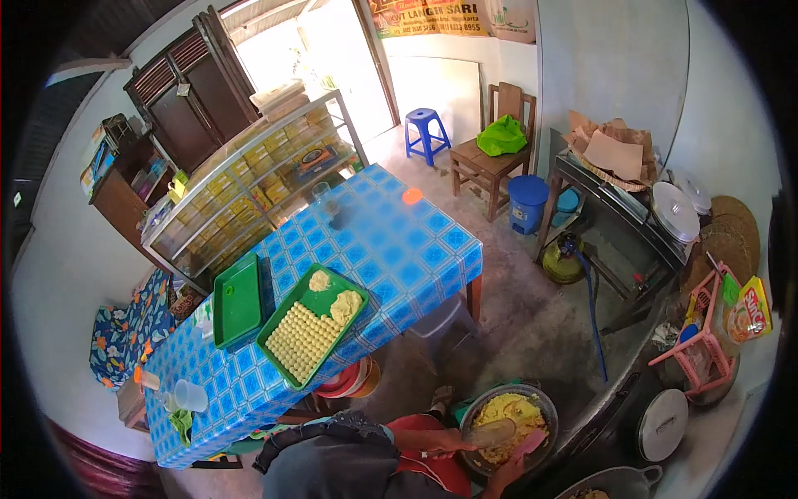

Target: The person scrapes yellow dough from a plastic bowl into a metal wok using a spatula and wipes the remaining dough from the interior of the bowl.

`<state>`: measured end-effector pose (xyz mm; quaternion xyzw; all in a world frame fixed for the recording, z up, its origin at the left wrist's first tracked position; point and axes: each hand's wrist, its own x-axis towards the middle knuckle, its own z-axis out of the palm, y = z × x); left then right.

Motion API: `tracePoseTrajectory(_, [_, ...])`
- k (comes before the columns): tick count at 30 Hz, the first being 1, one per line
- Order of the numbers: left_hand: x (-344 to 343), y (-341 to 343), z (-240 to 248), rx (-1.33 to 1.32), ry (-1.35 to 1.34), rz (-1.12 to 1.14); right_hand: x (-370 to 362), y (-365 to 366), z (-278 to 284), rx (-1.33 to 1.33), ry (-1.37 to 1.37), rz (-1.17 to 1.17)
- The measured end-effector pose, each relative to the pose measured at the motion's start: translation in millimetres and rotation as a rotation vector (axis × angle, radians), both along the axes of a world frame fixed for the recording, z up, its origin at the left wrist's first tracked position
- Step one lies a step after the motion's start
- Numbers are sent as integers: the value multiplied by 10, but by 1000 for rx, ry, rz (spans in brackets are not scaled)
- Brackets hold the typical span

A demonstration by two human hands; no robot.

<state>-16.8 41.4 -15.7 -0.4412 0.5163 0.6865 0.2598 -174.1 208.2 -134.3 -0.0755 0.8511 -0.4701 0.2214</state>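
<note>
At the lower edge, a dark wide pan (549, 409) holds a crumbly yellow mixture (511, 407). My left hand (443, 441), with a ring on a finger, is closed on a flat wooden spatula (492, 433) that lies over the mixture. My right hand (501, 476) comes up at the pan's near side, closed on a flat pink piece (529, 443), perhaps a scraper. Its exact kind is unclear. Left of the pan, a green tray (334, 276) on the table bears rows of small pale dough balls (303, 341) and two dough lumps (346, 307).
A blue checked cloth covers the table (391, 249), where another green tray (237, 308) and plastic cups (190, 396) stand. On the right are a lidded pot (663, 425), a pink basket (702, 333), and a gas cylinder (564, 261) with a hose. Another pan (611, 481) sits at the bottom edge.
</note>
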Motion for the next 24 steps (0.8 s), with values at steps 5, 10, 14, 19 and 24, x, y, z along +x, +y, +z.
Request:
tracePoseTrajectory(5, [74,-102,206,-247,159,-210,-68,-325,548,-196,-658,-152])
tracePoseTrajectory(10, [146,-87,-168,-572,399,-424,14,-343,352,-183,-437,186])
tracePoseTrajectory(14, [208,-67,-468,-830,673,-296,159,-70,247,-402,-871,-85])
tracePoseTrajectory(19, [-173,-168,-238,-343,19,-314,83,405,443,98,-679,-7])
tracePoseTrajectory(24, [-253,-234,-83,-362,162,-301,128,199,759,386,553,517])
